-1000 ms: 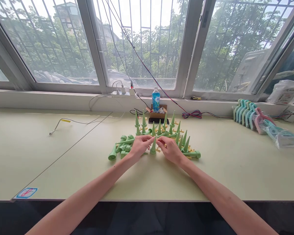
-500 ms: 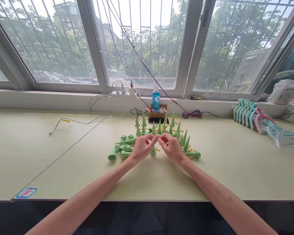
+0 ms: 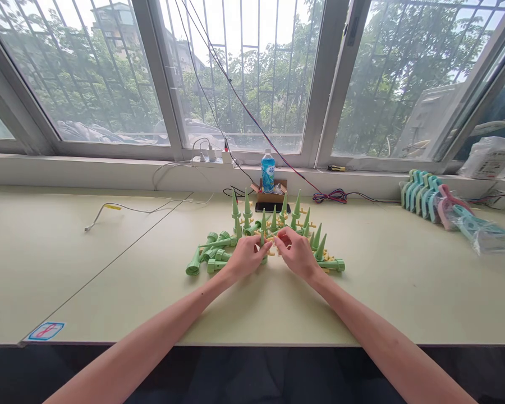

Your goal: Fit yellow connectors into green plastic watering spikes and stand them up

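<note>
In front of me, my left hand (image 3: 247,255) is closed around the lower part of a green plant watering spike (image 3: 262,237), whose pointed tip stands up. Close beside it, my right hand (image 3: 295,251) has thumb and fingertips pinched together; whatever lies in the pinch is too small to make out. A bit of pale yellow shows between the two hands. Behind them, several green spikes (image 3: 295,210) stand upright with small yellow valves (image 3: 312,225) at their sides. Other green spikes (image 3: 219,244) lie in a pile left of my left hand.
A blue bottle (image 3: 268,173) stands in a small cardboard box (image 3: 271,196) behind the spikes, with a dark phone (image 3: 267,207) before it. Coiled cable (image 3: 334,196) lies at the back. Wrapped plastic hangers (image 3: 423,193) are at right, a white cable (image 3: 126,207) at left.
My left hand has dropped slightly, and a green spike's tip now shows above its fingers. The right fingertips have separated a little from the left ones. The surrounding spikes look unmoved.
</note>
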`<state>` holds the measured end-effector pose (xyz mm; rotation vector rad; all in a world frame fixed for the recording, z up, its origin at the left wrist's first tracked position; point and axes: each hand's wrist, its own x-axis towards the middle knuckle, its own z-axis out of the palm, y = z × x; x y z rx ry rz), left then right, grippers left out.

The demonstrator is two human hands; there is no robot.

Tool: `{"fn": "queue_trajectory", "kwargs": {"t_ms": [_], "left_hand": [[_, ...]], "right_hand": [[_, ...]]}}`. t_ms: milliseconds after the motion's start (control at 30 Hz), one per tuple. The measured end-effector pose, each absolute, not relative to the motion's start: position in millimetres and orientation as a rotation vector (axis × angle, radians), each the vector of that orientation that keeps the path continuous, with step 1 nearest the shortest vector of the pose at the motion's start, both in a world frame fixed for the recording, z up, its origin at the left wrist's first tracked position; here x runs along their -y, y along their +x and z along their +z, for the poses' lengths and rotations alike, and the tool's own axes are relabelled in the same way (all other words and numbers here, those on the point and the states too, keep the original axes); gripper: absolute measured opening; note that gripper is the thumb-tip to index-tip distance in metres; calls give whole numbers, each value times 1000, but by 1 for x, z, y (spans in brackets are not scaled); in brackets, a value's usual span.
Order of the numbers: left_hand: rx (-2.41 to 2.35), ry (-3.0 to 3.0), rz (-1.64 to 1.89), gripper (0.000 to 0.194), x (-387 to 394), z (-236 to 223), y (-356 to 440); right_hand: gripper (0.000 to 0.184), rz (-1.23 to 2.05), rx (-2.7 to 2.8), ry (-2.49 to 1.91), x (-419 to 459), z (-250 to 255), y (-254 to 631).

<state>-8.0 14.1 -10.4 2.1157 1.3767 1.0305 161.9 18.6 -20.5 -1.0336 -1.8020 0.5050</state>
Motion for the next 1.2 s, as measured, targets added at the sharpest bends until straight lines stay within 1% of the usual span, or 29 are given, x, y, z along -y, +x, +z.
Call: {"fn": "queue_trajectory", "kwargs": {"t_ms": [267, 733, 1200], "left_hand": [[-1428, 1989, 1125, 38, -18, -10, -11], [-1465, 2000, 1179, 38, -16, -6, -10], [-1413, 2091, 1039, 39, -12, -5, -8]], "right_hand": [[15, 505, 1844, -981, -18, -18, 161], [15, 471, 1918, -954, -16, -20, 161], [17, 504, 2001, -922, -16, -23, 161]]}}
